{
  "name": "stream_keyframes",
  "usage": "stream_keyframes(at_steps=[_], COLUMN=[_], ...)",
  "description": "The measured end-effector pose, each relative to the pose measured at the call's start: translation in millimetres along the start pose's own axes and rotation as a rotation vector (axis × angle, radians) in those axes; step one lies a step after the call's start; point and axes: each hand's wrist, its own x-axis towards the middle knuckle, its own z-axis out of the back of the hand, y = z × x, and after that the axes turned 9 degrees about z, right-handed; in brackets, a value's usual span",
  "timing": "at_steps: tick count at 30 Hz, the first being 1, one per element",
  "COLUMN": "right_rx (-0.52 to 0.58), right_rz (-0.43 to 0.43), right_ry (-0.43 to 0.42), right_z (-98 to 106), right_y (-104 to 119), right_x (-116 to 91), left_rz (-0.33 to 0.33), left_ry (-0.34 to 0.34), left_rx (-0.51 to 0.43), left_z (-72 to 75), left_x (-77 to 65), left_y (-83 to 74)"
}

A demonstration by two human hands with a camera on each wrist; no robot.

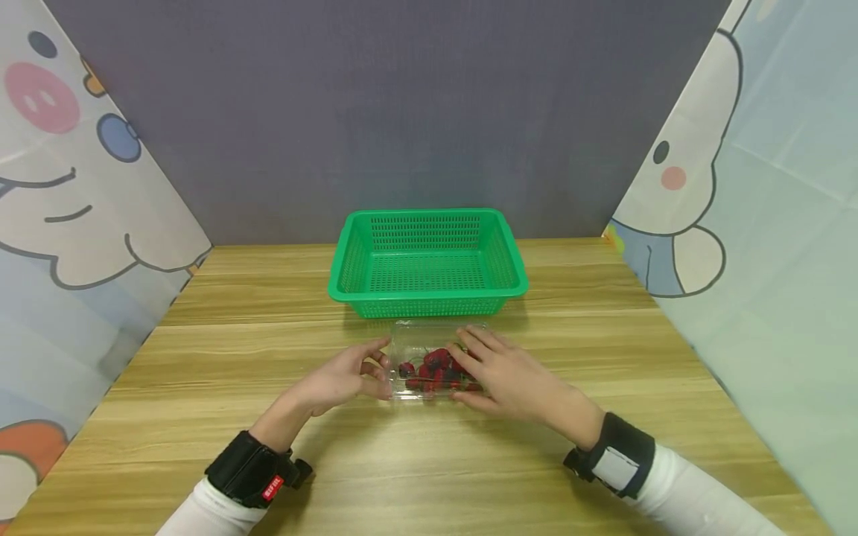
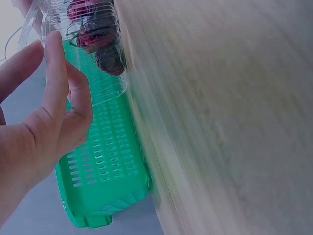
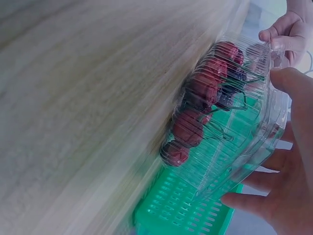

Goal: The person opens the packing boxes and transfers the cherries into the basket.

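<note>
A clear plastic clamshell box (image 1: 417, 337) stands on the table with dark red cherries (image 1: 437, 360) on green stems inside. My left hand (image 1: 345, 376) is at its left end, with the fingers bent loosely and the tips at the edge. In the left wrist view, the index fingertip meets the box near a corner. Across the right part of the lid lies my right hand (image 1: 512, 376), its fingers spread and mostly straight. Its thumb is at the front edge, as the right wrist view shows beside the ridged wall. The right hand covers some cherries in the head view.
Just behind the box stands a green plastic basket (image 1: 429, 294) with slotted walls and nothing in it. The wooden table (image 1: 255, 357) meets a dark grey panel (image 1: 415, 119) at the back. Cartoon-printed sheets (image 1: 771, 223) border both sides.
</note>
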Motion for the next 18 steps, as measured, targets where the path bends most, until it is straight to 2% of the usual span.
stream_keyframes(at_steps=[9,18], right_rx=[-0.215,-0.266], right_rz=[0.086,0.106], right_ry=[-0.015,-0.056], right_z=[-2.0,-2.3], right_y=[1.1,1.4], right_x=[5.4,9.8], left_rz=[-0.010,-0.009], left_ry=[-0.020,-0.039], left_rx=[0.018,0.041], left_z=[-0.8,0.8], left_x=[1.9,3.9], left_y=[-1.5,-2.0])
